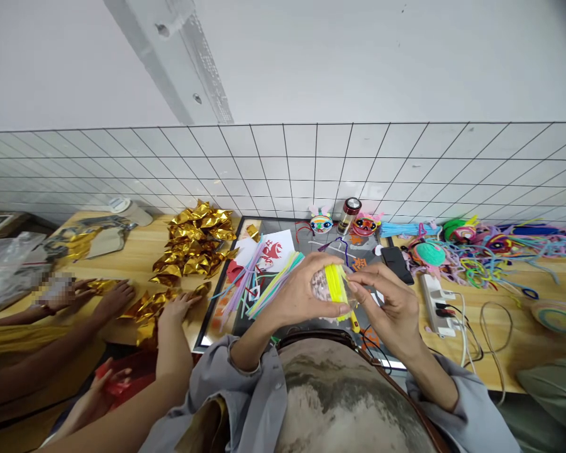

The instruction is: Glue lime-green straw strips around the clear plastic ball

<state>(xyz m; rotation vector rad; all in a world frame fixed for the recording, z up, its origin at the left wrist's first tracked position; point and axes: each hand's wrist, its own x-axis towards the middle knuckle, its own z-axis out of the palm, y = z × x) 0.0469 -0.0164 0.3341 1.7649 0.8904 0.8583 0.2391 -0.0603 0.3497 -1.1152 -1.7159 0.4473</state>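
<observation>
Head view: the person's left hand (302, 296) is curled around a small clear ball-like form (319, 284) held above the dark cutting mat (219, 314), thumb and fingers pressed closed on it, with a bundle of pastel pipe cleaners (273, 283) fanning out to the left from the same grip. The right hand (390, 308) pinches the end of the yellow pipe cleaner (336, 286), which lies in several turns across the form. By the look of it, the step in hand is winding the yellow stem round the form; the next turn calls for steady tension from the right fingertips while the left hand rotates or braces the piece so the loops sit side by side. To the left, other people's hands (116, 296) rest on gold foil pieces (195, 242) on the wooden table (136, 258). A power strip (434, 296) lies just right of the mat
</observation>
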